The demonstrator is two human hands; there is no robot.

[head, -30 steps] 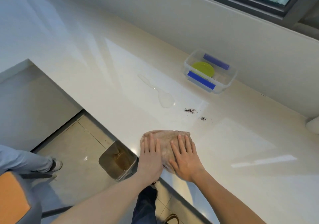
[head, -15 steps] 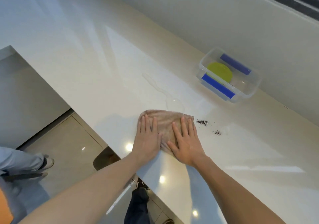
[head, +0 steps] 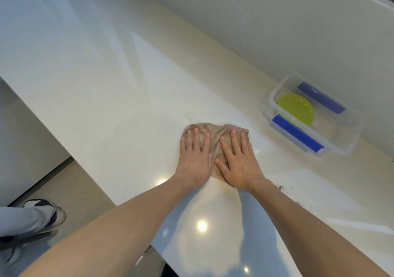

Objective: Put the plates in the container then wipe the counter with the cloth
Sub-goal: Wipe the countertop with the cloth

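A crumpled brownish cloth (head: 216,134) lies on the pale counter (head: 128,84). My left hand (head: 195,157) and my right hand (head: 238,163) press flat on it side by side, fingers spread and pointing toward the wall. Dark specks cling to the cloth's far right corner. To the right, near the wall, stands a clear plastic container (head: 349,140) with blue clips. A green plate (head: 296,108) lies inside it.
A few dark crumbs (head: 280,187) lie on the counter just right of my right forearm. A faint wet streak (head: 190,115) shows just beyond the cloth. The counter's front edge runs diagonally at the left, and another person's shoe (head: 42,210) is on the floor below.
Both hands have pushed the cloth away from the counter's front edge toward the wall, over the clear spill and part of the crumbs. It now lies closer to the container.
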